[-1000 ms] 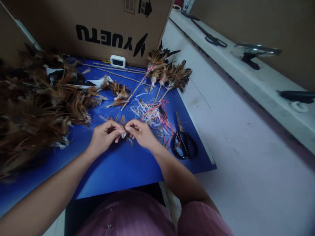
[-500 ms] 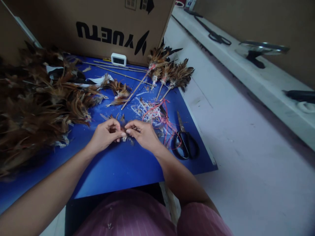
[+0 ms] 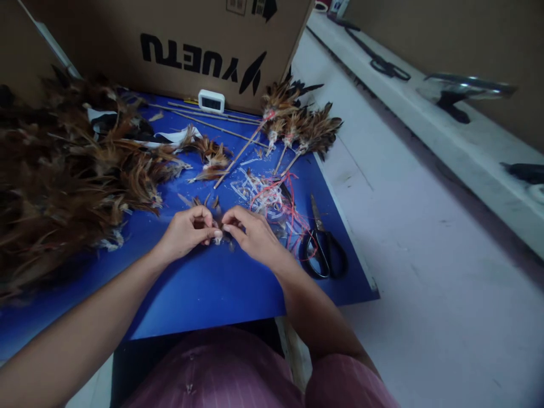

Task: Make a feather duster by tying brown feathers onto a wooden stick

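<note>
My left hand (image 3: 189, 229) is closed, thumb and fingers pinching a small bunch of feathers (image 3: 217, 240) whose pale base pokes out below the thumb. Close beside it, my right hand (image 3: 250, 232) has thumb and forefinger drawn together in a pinch at the bunch's side; what sits between those fingertips is too small to make out. A few loose feathers (image 3: 198, 201) lie on the blue mat (image 3: 204, 294) just beyond my hands. Past my right hand is a tangle of white and red plastic strips (image 3: 270, 198). Black-handled scissors (image 3: 323, 249) rest right of my right wrist.
A large heap of brown feathers (image 3: 76, 181) covers the mat's left side. Feather bunches on sticks (image 3: 293, 127) lie at the back right, near thin sticks (image 3: 221, 127) and a white digital clock (image 3: 211, 102). A cardboard box (image 3: 187, 28) stands behind; a ledge (image 3: 408, 102) runs along the right.
My right fingertips have drawn slightly away from my left thumb. The whole view has shifted a little, with things sitting further right. My left hand keeps its pinch on the feathers.
</note>
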Motion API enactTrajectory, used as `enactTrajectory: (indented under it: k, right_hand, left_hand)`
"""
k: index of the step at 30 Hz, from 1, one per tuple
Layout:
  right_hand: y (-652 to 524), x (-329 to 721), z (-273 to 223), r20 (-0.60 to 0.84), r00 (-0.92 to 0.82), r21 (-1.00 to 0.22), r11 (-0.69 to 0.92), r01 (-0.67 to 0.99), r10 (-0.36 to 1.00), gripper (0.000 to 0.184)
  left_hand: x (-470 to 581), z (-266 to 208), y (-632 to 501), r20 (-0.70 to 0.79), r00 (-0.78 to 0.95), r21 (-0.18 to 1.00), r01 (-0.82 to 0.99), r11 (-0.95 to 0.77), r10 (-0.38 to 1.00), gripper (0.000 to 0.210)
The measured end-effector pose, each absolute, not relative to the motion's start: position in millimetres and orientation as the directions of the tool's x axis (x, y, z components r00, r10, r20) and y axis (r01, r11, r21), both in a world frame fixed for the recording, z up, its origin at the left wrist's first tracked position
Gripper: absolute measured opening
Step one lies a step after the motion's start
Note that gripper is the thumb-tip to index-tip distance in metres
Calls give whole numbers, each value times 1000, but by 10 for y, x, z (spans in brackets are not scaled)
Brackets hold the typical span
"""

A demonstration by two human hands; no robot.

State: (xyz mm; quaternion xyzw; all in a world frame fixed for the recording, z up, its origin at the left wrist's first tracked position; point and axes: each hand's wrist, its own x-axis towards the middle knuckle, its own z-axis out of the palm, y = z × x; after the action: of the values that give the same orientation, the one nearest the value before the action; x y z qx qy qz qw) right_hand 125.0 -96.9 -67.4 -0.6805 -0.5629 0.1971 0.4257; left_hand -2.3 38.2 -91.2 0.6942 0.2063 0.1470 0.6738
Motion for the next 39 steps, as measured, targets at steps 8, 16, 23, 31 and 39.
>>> enactTrajectory:
  k: [8, 16, 23, 31, 39]
  right_hand:
    - [-982, 1228, -675, 317, 285, -722, 36, 690, 905, 7]
    - [-965, 1180, -729, 463, 218, -612, 132, 780, 859, 10]
    - [-949, 1148, -740, 563, 87, -388, 170, 906, 822, 18]
    - [-921, 1117, -732, 606, -64, -166, 205, 965, 793, 24]
    - [-892, 1188, -792, 585, 202, -545, 197, 815, 785, 13]
  left_hand:
    - [-26, -889, 358, -81, 874, 989, 129, -69, 479, 21]
    - [-44, -908, 337, -112, 871, 987, 154, -49, 479, 26]
    - [-63, -906, 348, -133, 864, 986, 166, -26, 486, 22]
    - [-71, -855, 349, -156, 857, 976, 210, -57, 490, 16]
    - [-92, -856, 372, -124, 861, 966, 219, -139, 494, 19]
